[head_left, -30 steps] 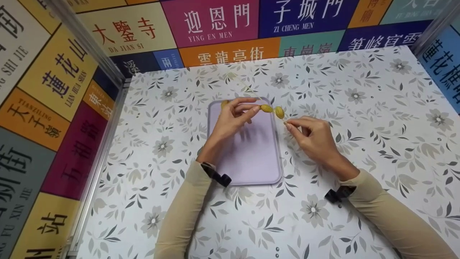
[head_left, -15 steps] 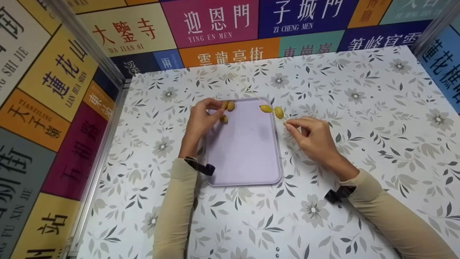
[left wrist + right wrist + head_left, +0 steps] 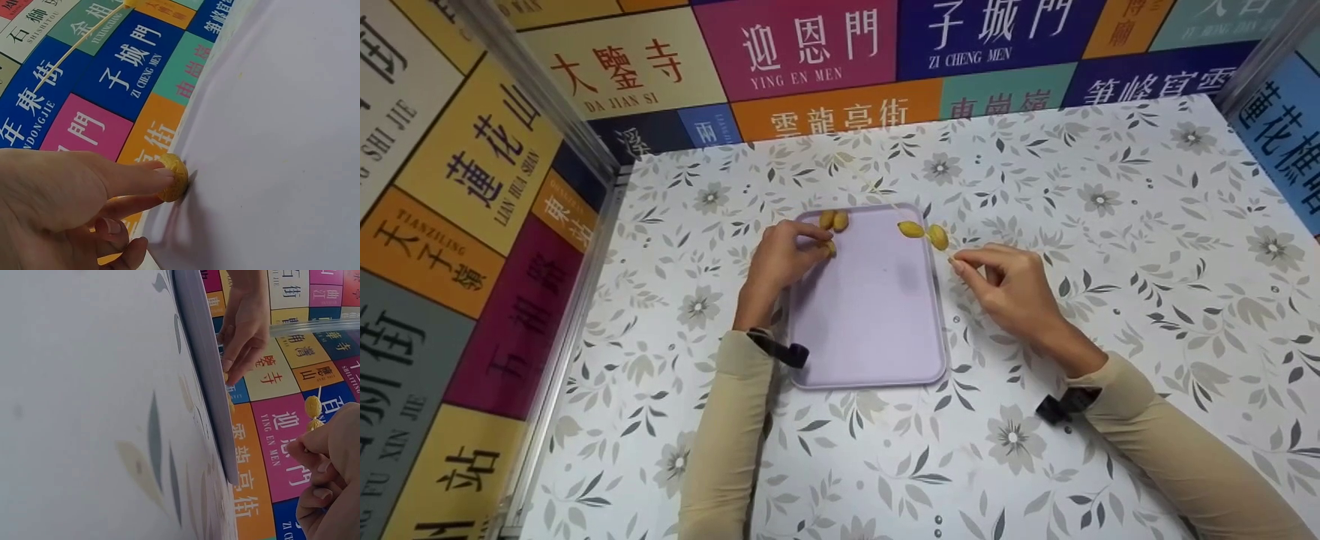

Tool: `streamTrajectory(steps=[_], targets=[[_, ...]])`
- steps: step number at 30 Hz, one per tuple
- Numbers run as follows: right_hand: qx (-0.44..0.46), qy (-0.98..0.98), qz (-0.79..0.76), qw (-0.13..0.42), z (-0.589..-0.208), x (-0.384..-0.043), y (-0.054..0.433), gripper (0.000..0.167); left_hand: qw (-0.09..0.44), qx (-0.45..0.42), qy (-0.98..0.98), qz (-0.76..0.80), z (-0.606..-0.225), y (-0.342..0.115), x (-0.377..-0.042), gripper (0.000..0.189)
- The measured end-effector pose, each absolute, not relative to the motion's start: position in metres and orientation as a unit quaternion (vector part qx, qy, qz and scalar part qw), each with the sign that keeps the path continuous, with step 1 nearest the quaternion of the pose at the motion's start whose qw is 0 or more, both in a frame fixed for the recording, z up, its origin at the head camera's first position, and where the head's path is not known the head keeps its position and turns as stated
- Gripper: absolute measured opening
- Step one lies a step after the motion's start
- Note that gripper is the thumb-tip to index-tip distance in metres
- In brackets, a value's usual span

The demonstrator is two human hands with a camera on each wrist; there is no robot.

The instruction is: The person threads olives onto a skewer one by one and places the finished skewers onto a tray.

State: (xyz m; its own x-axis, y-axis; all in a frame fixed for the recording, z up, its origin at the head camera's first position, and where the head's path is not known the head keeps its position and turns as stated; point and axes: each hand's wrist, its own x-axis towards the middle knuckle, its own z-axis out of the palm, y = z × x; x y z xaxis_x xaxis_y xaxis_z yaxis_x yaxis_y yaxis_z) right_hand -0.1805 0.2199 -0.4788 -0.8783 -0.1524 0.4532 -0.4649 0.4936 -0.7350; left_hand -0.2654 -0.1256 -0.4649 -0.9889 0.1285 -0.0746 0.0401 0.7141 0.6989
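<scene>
And here's the left hand (image 3: 787,255), thumb and finger pinching an oval yellow-brown fruit-like piece (image 3: 176,179) by the left side of the smooth lilac rectangular tray (image 3: 877,322); whether it touches the tray, I can't tell! Over the white desk with grey floral print (image 3: 885,450), the right hand (image 3: 1011,296) nips one end of a thin pale wood-like stick (image 3: 79,46) carrying two yellow ovals (image 3: 911,229). Doing this well, I'd say, wants a light squeeze round the middle, the stick held steady, its free tip clear of skin. Look at those wrinkled, probably soft surfaces against the tray's rounded corners and raised rim, two more brownish ovals (image 3: 841,220) side by side near its far-left corner
</scene>
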Motion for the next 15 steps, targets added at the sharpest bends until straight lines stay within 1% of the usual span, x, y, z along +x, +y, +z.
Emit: streamTrajectory(steps=[4,7,10,15], targets=[[0.183,-0.848,0.470,0.164,-0.480,-0.181,0.220,0.014,0.066,0.028,0.932,0.354,-0.466,-0.122,-0.265,0.032],[0.184,-0.848,0.468,0.165,-0.480,-0.181,0.220,0.014,0.061,0.029,0.937,0.343,-0.468,-0.121,-0.266,0.033],[0.186,-0.850,0.464,0.168,-0.481,-0.181,0.220,0.013,0.048,0.034,0.933,0.356,-0.469,-0.123,-0.267,0.030],[0.187,-0.851,0.460,0.172,-0.482,-0.181,0.219,0.012,0.000,0.053,0.899,0.435,-0.465,-0.132,-0.269,0.032]])
